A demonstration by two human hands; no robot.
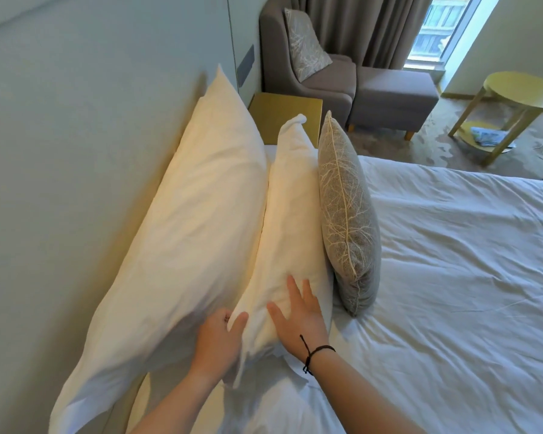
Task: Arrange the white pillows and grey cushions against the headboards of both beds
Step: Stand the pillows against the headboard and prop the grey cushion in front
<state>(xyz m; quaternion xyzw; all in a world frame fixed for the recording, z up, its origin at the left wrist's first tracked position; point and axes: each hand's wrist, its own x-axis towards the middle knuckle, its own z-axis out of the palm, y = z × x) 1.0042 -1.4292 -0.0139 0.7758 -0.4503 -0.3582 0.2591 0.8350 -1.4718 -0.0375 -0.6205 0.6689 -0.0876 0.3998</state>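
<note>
Left hand, near centre: fingers curled, thumb out, pinching near corner of small pillow. Right hand, just right of it: fingers straight and spread, palm flat on same pillow's near face, gripping nothing; black cord at wrist. Small pillow: upright on edge, between large pillow on left and grey cushion on right, touching both. Large pillow: leaning against headboard at far left. Grey cushion: upright on edge on bed, branch pattern showing. Far side: yellow nightstand behind pillows, grey armchair with second patterned cushion, footstool, round yellow table at far right, curtain and window.
</note>
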